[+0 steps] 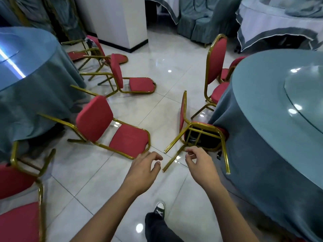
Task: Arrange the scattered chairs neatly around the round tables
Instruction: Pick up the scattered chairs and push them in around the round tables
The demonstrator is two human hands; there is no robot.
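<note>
A red chair with a gold frame [201, 135] lies tipped over against the right round table [272, 123], its legs pointing toward me. My left hand [145, 167] and my right hand [201, 165] hover just short of those legs, fingers curled and apart, holding nothing. Another red chair [111, 126] lies on its back in the middle of the floor. Two more toppled chairs [125, 79] lie by the left round table [29, 81]. One upright chair [215, 67] stands at the right table.
A red chair [19, 198] stands at the lower left edge. A white pillar [120, 21] rises at the back. Covered chairs and white-clothed tables [272, 23] fill the far right. Glossy tile floor lies between the tables; my leg and shoe [159, 210] show below.
</note>
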